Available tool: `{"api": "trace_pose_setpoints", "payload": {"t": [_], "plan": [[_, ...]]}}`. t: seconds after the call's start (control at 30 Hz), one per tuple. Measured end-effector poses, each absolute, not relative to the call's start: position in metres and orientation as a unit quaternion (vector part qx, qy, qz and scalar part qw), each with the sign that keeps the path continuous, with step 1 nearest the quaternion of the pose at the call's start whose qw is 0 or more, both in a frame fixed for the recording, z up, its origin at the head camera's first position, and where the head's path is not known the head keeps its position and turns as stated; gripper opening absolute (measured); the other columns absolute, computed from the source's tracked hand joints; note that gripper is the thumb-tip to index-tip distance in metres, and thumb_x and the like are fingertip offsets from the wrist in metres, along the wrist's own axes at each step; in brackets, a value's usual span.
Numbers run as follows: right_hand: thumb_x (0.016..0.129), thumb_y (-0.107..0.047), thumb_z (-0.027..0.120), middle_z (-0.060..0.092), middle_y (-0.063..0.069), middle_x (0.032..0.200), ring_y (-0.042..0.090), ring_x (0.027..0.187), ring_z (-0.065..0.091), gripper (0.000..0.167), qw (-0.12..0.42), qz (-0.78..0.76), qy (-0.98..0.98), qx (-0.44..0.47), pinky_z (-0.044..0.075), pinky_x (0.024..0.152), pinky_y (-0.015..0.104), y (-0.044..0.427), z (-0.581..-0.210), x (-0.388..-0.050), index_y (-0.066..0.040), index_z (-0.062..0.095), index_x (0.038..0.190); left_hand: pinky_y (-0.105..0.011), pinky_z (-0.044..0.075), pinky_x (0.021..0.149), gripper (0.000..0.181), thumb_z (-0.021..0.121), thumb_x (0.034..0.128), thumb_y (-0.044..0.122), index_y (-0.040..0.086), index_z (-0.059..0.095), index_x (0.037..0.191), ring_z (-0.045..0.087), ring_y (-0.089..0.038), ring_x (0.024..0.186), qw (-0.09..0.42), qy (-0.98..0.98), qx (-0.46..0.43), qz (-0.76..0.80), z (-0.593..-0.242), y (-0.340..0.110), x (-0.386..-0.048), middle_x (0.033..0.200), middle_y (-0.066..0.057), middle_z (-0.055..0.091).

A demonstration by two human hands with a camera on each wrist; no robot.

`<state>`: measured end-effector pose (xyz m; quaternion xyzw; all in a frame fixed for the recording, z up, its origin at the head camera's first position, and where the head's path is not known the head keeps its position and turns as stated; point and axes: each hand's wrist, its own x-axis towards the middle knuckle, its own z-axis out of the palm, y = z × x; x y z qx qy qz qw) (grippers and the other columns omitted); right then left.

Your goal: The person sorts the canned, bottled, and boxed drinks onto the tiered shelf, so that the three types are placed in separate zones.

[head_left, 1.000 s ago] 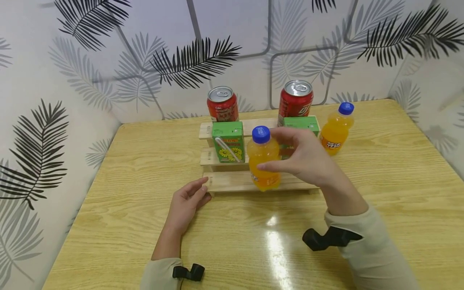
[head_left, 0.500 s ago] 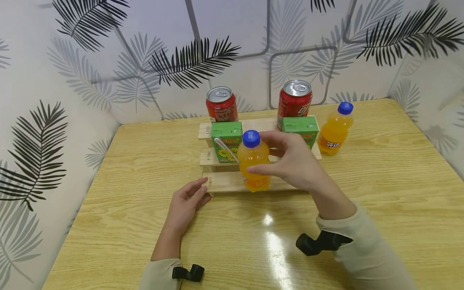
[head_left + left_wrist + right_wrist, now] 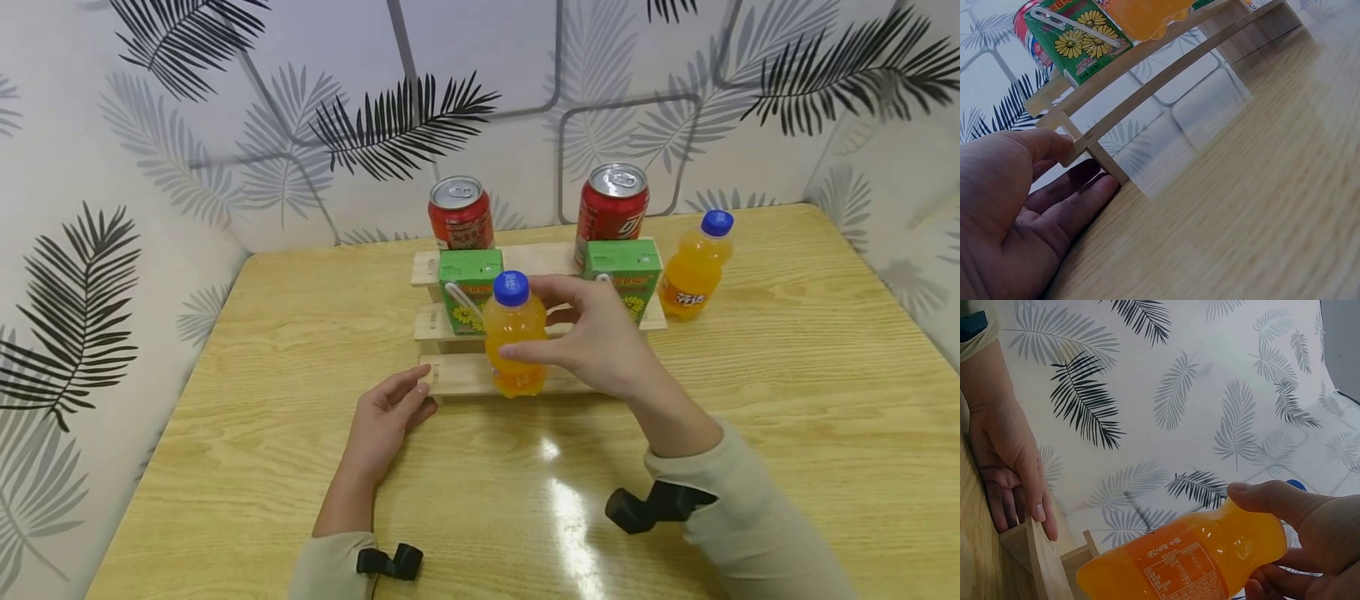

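Observation:
My right hand (image 3: pixel 600 337) grips an orange soda bottle (image 3: pixel 512 358) with a blue cap, fingers behind it and thumb in front. The bottle is over the lowest step of a three-step wooden rack (image 3: pixel 457 377); whether its base touches the step I cannot tell. At the rack's lower left end, my left hand (image 3: pixel 390 417) holds the corner. In the left wrist view, some fingers (image 3: pixel 1094 197) of that hand lie against the leg, while one fingertip touches the step's end. A green drink carton (image 3: pixel 468 271) with a straw stands on the middle step, partly behind the bottle.
Another green carton (image 3: pixel 624 257) stands to the right on the middle step. Two red cola cans, a left can (image 3: pixel 461 223) and a right can (image 3: pixel 611 218), stand on the top step. A second orange bottle (image 3: pixel 692 271) is on the table (image 3: pixel 247 367) right of the rack.
My right hand has carried the orange soda bottle leftward along the rack's front and slightly down, uncovering more of the right carton. My left hand has stayed at the rack's corner.

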<state>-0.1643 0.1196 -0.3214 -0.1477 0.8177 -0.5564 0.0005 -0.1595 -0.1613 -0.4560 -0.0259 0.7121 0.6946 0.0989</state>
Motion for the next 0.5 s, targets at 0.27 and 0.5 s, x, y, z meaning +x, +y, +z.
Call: {"api": "trace_pose_setpoints", "payload": {"t": [0.27,0.5], "plan": [[0.072,-0.018,0.092,0.07,0.005,0.124,0.019,0.102,0.065,0.061,-0.026,-0.559,0.817,-0.141,0.06,0.089,0.036,0.108,-0.327,-0.166,-0.008,0.068,0.126,-0.027,0.059,0.095,0.034,0.058,0.1014,0.009,0.007,0.062,0.135,0.067,-0.01,0.105,0.103,0.707,-0.029,0.699,-0.455,-0.163,-0.159,0.134,-0.013,0.061],[0.073,-0.019,0.091,0.07,0.004,0.125,0.019,0.104,0.064,0.061,-0.023,-0.566,0.811,-0.146,0.059,0.09,0.038,0.102,-0.332,-0.165,-0.01,0.067,0.129,-0.028,0.059,0.096,0.034,0.06,0.1011,0.011,0.007,0.061,0.134,0.066,-0.011,0.109,0.104,0.706,-0.021,0.7,-0.455,-0.162,-0.159,0.138,-0.009,0.059]]}}
